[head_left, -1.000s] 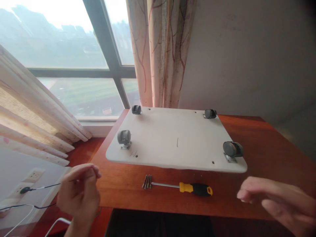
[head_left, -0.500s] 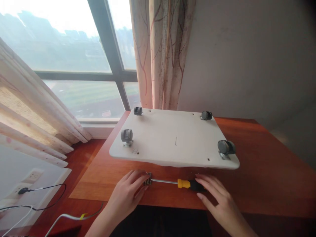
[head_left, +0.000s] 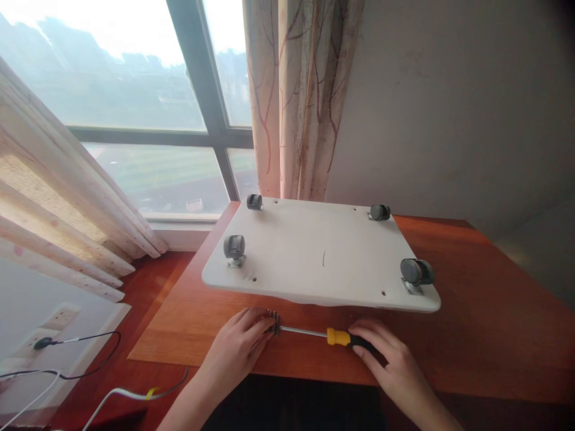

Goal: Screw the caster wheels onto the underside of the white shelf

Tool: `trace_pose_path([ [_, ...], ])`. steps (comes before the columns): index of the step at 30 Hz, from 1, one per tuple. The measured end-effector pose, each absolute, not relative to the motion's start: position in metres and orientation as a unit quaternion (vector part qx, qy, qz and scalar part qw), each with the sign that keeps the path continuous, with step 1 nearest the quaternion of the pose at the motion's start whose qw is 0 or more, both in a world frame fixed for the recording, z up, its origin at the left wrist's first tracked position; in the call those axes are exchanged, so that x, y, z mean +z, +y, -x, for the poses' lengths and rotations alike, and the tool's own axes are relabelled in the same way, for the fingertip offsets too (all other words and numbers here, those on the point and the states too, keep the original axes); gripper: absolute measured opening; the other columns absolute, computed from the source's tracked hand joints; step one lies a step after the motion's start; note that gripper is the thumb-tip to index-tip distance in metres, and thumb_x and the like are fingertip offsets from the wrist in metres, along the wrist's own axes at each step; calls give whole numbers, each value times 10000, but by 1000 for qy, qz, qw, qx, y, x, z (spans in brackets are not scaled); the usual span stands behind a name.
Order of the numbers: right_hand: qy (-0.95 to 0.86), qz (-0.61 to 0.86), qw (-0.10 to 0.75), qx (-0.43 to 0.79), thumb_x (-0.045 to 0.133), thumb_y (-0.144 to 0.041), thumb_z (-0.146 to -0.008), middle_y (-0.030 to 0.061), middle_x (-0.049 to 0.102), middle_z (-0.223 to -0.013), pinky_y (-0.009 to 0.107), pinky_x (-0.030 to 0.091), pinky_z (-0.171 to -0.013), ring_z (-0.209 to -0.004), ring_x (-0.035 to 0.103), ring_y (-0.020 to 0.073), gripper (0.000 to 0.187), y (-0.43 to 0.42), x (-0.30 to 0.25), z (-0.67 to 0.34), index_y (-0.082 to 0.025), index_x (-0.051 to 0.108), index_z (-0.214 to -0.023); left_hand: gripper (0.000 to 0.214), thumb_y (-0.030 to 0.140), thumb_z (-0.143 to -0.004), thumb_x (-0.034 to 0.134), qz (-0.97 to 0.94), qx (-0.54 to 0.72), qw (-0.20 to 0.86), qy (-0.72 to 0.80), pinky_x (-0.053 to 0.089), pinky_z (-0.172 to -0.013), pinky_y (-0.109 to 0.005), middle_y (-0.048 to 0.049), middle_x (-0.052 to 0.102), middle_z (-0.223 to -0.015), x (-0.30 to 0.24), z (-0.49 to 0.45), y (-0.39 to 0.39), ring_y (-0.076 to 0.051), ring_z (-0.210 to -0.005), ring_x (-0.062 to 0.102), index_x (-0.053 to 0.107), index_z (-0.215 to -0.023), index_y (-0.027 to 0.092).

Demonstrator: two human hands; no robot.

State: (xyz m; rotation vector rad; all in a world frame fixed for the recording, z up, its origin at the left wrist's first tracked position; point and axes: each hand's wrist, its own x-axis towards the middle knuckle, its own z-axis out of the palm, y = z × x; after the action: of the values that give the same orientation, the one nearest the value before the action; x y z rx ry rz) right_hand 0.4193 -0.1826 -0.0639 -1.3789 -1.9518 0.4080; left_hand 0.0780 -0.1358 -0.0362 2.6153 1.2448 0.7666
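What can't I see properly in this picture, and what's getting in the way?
How many screws there are: head view, the left hand partly covers them.
The far end of the screwdriver handle: head view, behind the right hand.
The downward side of the white board: head view, hidden by the board itself.
Details outside the window: head view, blurred and washed out by glare.

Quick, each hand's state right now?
Left hand: fingertips at the screws; whether gripping any cannot be told.
Right hand: closed on the screwdriver by its handle.
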Motion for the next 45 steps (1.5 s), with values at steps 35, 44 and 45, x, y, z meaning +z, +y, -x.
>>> trace_pose_path([
  [35, -711, 559, 377, 199, 591, -330, -970, 37, 743, -1112, 217, 572, -898, -1039, 725, 173, 196, -192, -52, -438, -299, 749, -1082, 298, 67, -936, 525, -915, 113, 79, 379, 563, -902, -408, -83, 680, -1230, -20, -118, -119, -275, -1089, 634, 645, -1176, 196],
  [44, -691, 586, 379, 190, 610, -358, -958, 30, 748, -1127, 213, 566, -913, -1059, 724, 177, 199, -202, -53, -455, -306, 760, -1077, 165, 72, -908, 609, -925, 81, 66, 366, 572, -842, -384, -87, 708, -1148, -21, -131, -111, -269, -995, 663, 672, -1029, 166],
  [45, -688, 588, 380, 191, 611, -363, -955, 29, 750, -1127, 215, 567, -914, -1057, 726, 178, 200, -202, -52, -457, -307, 762, -1075, 164, 70, -904, 614, -925, 81, 70, 363, 569, -841, -383, -82, 712, -1136, -21, -132, -111, -269, -998, 663, 671, -1021, 170],
])
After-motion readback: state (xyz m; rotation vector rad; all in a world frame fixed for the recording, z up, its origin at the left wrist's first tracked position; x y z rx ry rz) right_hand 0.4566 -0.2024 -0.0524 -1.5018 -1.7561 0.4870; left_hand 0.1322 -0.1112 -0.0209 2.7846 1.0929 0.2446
